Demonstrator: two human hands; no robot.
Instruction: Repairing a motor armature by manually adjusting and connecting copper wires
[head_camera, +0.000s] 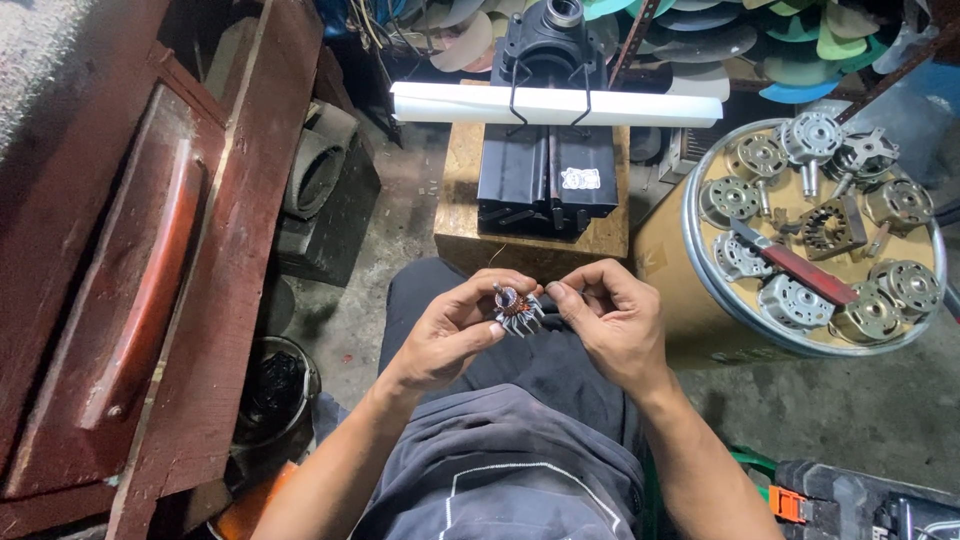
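Both hands are gripping a small wound motor core (517, 308) with copper wire coils and metal teeth: the left hand (455, 330) is pinching it between thumb and fingertips, and the right hand (610, 320) is closing its fingers on the core's far side. The core is hovering over the person's lap, just in front of the wooden block (470, 215) that is carrying a black machine (548, 165) with a white tube (555, 104) clipped across it. Right of that block, a round tray (700, 270) is holding grey motor housings (795, 300).
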